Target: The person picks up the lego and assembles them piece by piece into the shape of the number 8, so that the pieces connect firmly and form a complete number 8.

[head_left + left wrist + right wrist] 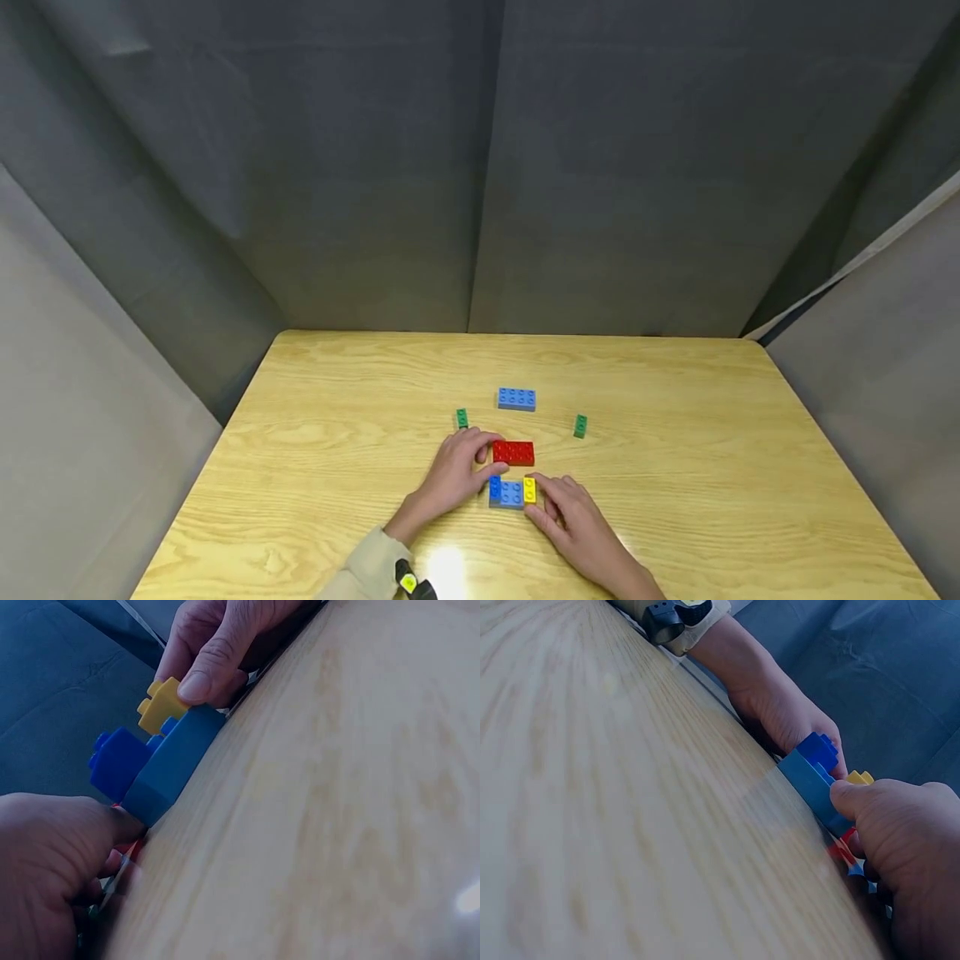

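A light blue brick (pixel 512 495) lies on the table, with a small dark blue brick (pixel 495 487) on its left end. On its right end sits a small yellow brick (pixel 530 490). My right hand (pixel 573 529) pinches the yellow brick between thumb and index finger. My left hand (pixel 453 468) has its thumb and index finger at the near and far edges of a red brick (pixel 513 453), at its left end, just beyond the blue one. In the left wrist view, the left thumb passes behind the light blue brick (pixel 172 765), its tip hidden.
Another blue brick (pixel 517 399) lies farther back on the wooden table (pixel 675 467). One small green brick (pixel 462 417) is beyond the left hand, another green brick (pixel 581 426) to the right. Grey curtains (pixel 375 167) hang behind the table.
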A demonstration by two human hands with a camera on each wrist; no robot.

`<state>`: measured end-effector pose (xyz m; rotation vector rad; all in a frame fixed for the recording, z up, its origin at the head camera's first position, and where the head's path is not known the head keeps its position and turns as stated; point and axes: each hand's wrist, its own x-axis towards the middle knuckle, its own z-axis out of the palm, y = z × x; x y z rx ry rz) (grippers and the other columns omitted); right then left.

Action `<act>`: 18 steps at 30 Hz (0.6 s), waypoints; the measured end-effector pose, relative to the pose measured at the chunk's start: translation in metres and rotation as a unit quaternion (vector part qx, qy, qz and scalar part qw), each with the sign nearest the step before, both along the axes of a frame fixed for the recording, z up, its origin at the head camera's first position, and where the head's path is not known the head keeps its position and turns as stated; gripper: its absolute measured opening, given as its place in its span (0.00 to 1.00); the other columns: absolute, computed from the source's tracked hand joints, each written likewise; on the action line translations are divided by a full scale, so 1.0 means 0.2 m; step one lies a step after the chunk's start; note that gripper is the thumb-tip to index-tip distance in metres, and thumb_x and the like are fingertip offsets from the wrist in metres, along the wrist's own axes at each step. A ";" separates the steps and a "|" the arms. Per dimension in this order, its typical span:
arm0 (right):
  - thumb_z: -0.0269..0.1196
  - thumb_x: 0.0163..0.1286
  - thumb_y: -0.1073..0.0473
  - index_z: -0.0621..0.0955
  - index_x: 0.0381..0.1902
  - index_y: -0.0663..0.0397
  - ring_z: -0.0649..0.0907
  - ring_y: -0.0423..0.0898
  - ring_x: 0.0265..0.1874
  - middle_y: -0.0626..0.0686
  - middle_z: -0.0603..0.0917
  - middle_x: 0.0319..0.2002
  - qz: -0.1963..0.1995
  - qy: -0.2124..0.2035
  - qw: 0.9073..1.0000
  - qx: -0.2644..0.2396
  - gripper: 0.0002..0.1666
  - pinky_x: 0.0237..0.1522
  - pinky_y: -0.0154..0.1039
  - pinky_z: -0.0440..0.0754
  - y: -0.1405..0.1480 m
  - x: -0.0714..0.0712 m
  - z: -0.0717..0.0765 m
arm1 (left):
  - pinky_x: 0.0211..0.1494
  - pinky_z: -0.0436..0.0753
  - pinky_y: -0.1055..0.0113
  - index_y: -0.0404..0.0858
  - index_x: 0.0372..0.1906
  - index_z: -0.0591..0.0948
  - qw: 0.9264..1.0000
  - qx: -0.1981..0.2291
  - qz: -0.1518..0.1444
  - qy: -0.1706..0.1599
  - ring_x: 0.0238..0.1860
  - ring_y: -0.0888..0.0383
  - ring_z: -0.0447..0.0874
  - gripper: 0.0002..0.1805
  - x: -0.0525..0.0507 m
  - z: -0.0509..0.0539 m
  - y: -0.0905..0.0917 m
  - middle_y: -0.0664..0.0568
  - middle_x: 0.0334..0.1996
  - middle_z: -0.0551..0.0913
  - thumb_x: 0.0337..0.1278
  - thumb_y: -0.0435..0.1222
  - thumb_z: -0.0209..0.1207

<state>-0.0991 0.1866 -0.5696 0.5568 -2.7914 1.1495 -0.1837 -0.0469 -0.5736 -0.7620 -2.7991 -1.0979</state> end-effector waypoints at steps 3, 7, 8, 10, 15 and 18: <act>0.64 0.77 0.43 0.82 0.64 0.51 0.68 0.33 0.29 0.32 0.69 0.27 -0.003 0.001 1.000 0.000 0.26 0.34 0.32 0.67 0.00 -0.01 0.00 | 0.47 0.65 0.62 0.45 0.60 0.85 1.000 0.008 -0.003 0.003 0.36 0.62 0.67 0.23 0.00 0.01 0.00 0.58 0.28 0.72 0.63 0.50 0.71; 0.65 0.76 0.43 0.83 0.63 0.50 0.68 0.33 0.29 0.32 0.69 0.26 -0.002 0.010 1.000 0.001 0.25 0.33 0.31 0.67 0.00 -0.02 0.00 | 0.46 0.65 0.62 0.45 0.58 0.86 1.000 0.021 -0.006 0.002 0.37 0.62 0.68 0.22 -0.01 0.02 -0.02 0.57 0.28 0.73 0.63 0.49 0.71; 0.65 0.76 0.43 0.83 0.63 0.50 0.68 0.33 0.29 0.32 0.69 0.26 -0.003 0.010 1.000 0.001 0.25 0.33 0.31 0.67 -0.01 -0.02 0.00 | 0.46 0.65 0.62 0.45 0.58 0.85 1.000 0.024 -0.007 0.002 0.37 0.62 0.68 0.22 -0.01 0.02 -0.02 0.57 0.28 0.73 0.63 0.49 0.71; 0.65 0.76 0.43 0.83 0.63 0.50 0.68 0.33 0.29 0.32 0.69 0.26 -0.003 0.009 1.000 -0.001 0.25 0.33 0.31 0.67 -0.01 -0.02 0.00 | 0.47 0.66 0.62 0.45 0.58 0.85 1.000 0.027 -0.008 0.000 0.38 0.62 0.69 0.22 -0.01 0.02 -0.03 0.57 0.28 0.73 0.64 0.50 0.70; 0.65 0.76 0.42 0.83 0.63 0.49 0.69 0.33 0.29 0.32 0.69 0.26 -0.004 -0.005 1.000 0.002 0.26 0.34 0.31 0.67 -0.01 -0.03 0.00 | 0.47 0.66 0.62 0.45 0.57 0.85 0.999 0.036 -0.009 -0.007 0.38 0.61 0.70 0.21 0.00 0.02 -0.04 0.57 0.28 0.73 0.64 0.49 0.70; 0.65 0.76 0.43 0.83 0.64 0.51 0.69 0.34 0.30 0.32 0.70 0.27 0.000 -0.004 1.000 -0.001 0.27 0.34 0.31 0.68 -0.02 -0.03 0.01 | 0.47 0.67 0.63 0.44 0.57 0.85 0.999 0.042 -0.009 -0.011 0.38 0.60 0.71 0.20 0.00 0.03 -0.05 0.55 0.28 0.75 0.64 0.47 0.70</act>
